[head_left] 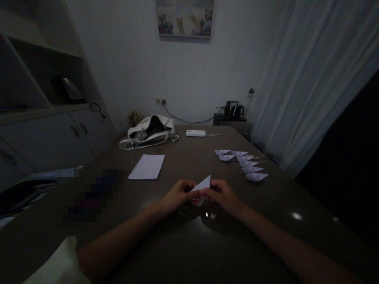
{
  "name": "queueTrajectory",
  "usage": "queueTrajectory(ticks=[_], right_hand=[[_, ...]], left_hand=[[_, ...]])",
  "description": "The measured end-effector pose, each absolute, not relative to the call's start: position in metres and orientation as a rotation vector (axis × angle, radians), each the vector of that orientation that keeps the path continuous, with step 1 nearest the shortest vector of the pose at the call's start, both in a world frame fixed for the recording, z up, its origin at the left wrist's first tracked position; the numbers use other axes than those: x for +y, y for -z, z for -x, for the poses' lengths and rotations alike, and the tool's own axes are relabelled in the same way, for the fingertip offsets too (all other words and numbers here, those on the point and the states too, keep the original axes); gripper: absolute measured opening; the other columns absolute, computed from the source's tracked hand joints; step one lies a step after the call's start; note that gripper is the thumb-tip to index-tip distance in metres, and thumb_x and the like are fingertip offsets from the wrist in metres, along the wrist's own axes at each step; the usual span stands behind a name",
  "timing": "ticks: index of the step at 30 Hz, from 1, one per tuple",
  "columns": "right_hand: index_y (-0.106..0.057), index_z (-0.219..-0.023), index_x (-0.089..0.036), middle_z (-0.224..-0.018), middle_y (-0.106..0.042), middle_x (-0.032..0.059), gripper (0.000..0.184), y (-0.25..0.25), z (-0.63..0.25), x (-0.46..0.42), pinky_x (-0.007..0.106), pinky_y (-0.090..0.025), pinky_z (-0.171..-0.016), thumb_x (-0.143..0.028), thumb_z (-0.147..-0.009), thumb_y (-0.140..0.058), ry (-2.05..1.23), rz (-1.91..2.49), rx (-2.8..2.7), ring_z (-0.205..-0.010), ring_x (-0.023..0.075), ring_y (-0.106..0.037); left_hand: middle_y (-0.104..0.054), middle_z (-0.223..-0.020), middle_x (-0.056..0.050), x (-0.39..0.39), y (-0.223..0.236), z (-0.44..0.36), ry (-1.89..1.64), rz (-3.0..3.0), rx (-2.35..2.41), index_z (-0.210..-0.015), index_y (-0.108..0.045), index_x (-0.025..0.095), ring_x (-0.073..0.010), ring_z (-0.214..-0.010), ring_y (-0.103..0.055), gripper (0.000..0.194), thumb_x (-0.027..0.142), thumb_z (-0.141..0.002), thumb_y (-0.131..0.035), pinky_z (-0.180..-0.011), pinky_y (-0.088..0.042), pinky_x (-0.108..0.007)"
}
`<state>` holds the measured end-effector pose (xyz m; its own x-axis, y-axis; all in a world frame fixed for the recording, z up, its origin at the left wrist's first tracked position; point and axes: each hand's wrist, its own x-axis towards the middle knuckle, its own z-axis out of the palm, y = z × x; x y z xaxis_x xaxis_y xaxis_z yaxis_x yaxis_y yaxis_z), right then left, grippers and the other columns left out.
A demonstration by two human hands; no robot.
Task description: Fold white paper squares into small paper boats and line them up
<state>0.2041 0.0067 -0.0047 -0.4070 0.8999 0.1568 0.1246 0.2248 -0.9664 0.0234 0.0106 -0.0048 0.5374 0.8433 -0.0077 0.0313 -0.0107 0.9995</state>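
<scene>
Where my left hand (179, 194) and right hand (225, 194) meet above the table (189, 252), their fingers pinch a folded white paper (204, 183) from both sides, hiding its lower edge; shadow obscures the fingers beneath. Paper boats (252, 170) stand to the right, several overlapping, the farther ones hard to separate. At left, a pixelated patch (96, 193) masks part of the table. Beyond, a framed picture (185, 19) is cut off at the top.
</scene>
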Motion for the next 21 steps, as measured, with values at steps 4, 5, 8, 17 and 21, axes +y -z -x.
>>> queueTrajectory(ticks=[4,5,8,17,21], right_hand=[[-0.058,-0.065,-0.015,-0.056,-0.054,-0.0009,0.023,0.0028,-0.2070,0.0094,0.021,-0.035,-0.046,-0.037,-0.071,-0.062,-1.197,1.019,-1.648,-0.049,0.0097,-0.047],[-0.058,-0.064,-0.015,-0.056,-0.054,-0.0007,0.022,0.0026,-0.2080,0.0104,0.021,-0.035,-0.045,-0.037,-0.070,-0.062,-1.187,1.044,-1.616,-0.049,0.0099,-0.047],[-0.057,-0.065,-0.016,-0.056,-0.055,-0.0007,0.022,0.0030,-0.2102,0.0123,0.020,-0.034,-0.044,-0.037,-0.068,-0.064,-1.179,1.084,-1.557,-0.048,0.0095,-0.047],[-0.063,-0.067,-0.013,-0.050,-0.055,-0.0006,0.035,0.0080,-0.2080,0.0108,0.019,-0.032,-0.041,-0.046,-0.076,-0.057,-1.376,0.987,-1.767,-0.043,0.0077,-0.046],[-0.064,-0.068,-0.013,-0.051,-0.055,-0.0007,0.034,0.0075,-0.2077,0.0093,0.019,-0.032,-0.041,-0.044,-0.077,-0.057,-1.350,0.954,-1.775,-0.042,0.0071,-0.045]], left_hand=[[-0.057,-0.056,0.002,0.0153,0.0081,-0.0197,-0.735,-1.420,0.851,-0.066,-0.059,0.011,-0.0065,-0.047,-0.049,0.036,0.045,-0.072,-0.068,-0.047,-0.037,-0.018],[-0.057,-0.056,0.002,0.0163,0.0083,-0.0189,-0.731,-1.422,0.864,-0.065,-0.059,0.011,-0.0064,-0.046,-0.049,0.036,0.046,-0.072,-0.067,-0.047,-0.036,-0.018],[-0.057,-0.055,0.002,0.0166,0.0061,-0.0183,-0.745,-1.459,0.877,-0.065,-0.058,0.011,-0.0064,-0.047,-0.049,0.037,0.047,-0.071,-0.067,-0.048,-0.036,-0.018],[-0.055,-0.056,0.002,0.0131,0.0037,-0.0204,-0.708,-1.556,0.855,-0.070,-0.060,0.011,-0.0086,-0.049,-0.050,0.041,0.052,-0.073,-0.063,-0.049,-0.038,-0.019],[-0.057,-0.058,0.001,0.0148,0.0055,-0.0187,-0.666,-1.566,0.835,-0.073,-0.062,0.011,-0.0088,-0.051,-0.051,0.041,0.051,-0.073,-0.064,-0.050,-0.039,-0.019]])
